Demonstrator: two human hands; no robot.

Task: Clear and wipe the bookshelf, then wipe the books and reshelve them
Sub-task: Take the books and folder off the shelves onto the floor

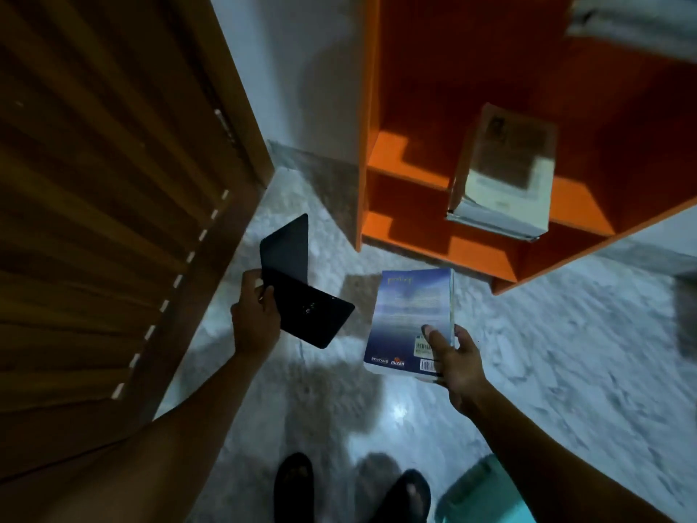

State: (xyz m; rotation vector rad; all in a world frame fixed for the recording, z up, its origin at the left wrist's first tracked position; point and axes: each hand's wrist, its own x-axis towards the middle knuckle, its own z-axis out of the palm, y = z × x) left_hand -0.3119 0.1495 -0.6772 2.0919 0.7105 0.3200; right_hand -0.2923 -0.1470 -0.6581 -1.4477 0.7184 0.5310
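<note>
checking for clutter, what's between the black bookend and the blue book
Nothing: in the head view only bare marble floor shows in the gap between the black bookend in the left hand and the blue book in the right hand.

Both my arms are bare, no sleeves anywhere near the wrists, no watch or rings that I can spot on my left hand (256,315) or right hand (458,366). Down below I've got dark open-toed sandals (409,492) on both feet, toes poking out. Bit of teal cloth (486,496) on my right, too blurry to say more.
</note>
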